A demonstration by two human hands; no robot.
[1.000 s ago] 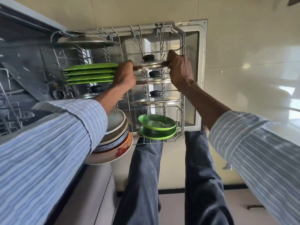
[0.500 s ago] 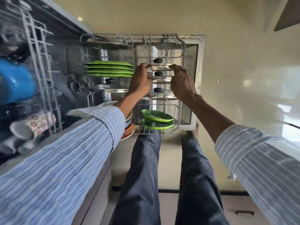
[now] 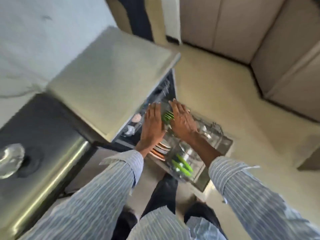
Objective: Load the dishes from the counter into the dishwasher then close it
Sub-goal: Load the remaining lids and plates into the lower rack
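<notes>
Hands first: the left hand (image 3: pixel 153 121) and the right hand (image 3: pixel 182 121) hang side by side above the pulled-out lower rack (image 3: pixel 199 170) of the dishwasher (image 3: pixel 166 89), both with fingers straight and close together, palms down, holding nothing; whether the fingertips touch the rack or the dishes under them cannot be told through the blur. Between the two hands shows a row of green plates (image 3: pixel 167 116) standing on edge in the rack. Nearer the person, below the left wrist, a stack of orange-and-white plates (image 3: pixel 160 149) leans in the rack, and just beside them, toward the front, two more green plates (image 3: pixel 183 164) stand tilted. Glass lids (image 3: pixel 206 132) sit in the rack to the right of the right hand, smeared by motion. The rack rests over the open dishwasher door (image 3: pixel 223 144), which lies flat above the pale floor (image 3: pixel 225 84). Inside the machine, left of the left hand, the upper rack (image 3: pixel 135 122) holds cups, one with a pinkish pattern. A pale countertop (image 3: pixel 110 80) covers the dishwasher, and to its left lies a steel sink (image 3: pixel 39 153) with a glass lid (image 3: pixel 10 158) resting in it. Both forearms wear blue-striped sleeves (image 3: pixel 259 196), and dark trousers (image 3: pixel 162 194) show below.
</notes>
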